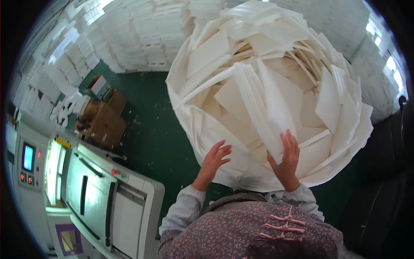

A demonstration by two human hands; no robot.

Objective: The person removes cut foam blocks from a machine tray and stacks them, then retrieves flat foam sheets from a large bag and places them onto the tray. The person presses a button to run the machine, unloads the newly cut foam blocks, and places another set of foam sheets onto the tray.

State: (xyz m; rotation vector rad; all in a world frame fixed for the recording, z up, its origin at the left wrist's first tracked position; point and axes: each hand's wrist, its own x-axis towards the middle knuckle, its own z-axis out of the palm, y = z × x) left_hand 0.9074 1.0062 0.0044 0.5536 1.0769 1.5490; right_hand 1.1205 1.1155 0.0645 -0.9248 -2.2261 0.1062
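A large round white bag [189,116] stands in front of me, filled with white foam sheets [233,101] lying at many angles. Over its near left rim is my left hand [213,162], fingers spread, holding nothing. My right hand [286,162] is inside the near rim with its fingers apart, at the lower end of a long upright stack of foam sheets [258,101]. Whether its fingertips touch the stack is hard to tell.
At the left is a machine [90,190] with a lit screen [29,157]. Cardboard boxes [105,123] rest on the green floor [146,116]. Stacked white sheets [142,34] line the back. Something dark [379,190] stands at the right.
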